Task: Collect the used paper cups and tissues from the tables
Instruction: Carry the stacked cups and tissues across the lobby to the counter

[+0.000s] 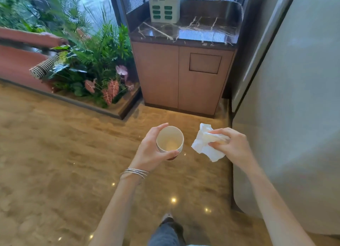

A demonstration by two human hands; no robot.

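Cup and tissue in hand before a wooden cabinet

Left grip curls round a white paper cup, fingers and thumb wrapped about its wall. The cup is upright and looks empty inside. Right grip pinches a crumpled white tissue, which hangs left of the fingers, near the cup but apart from it. Both are held in the air above a glossy tan floor. Thin silver bangles circle the left wrist. Ahead stands a wooden cabinet with a rectangular flap in its right door. Its dark marble tabletop carries a white box with green slots. Leafy plants fill a bed to its left.
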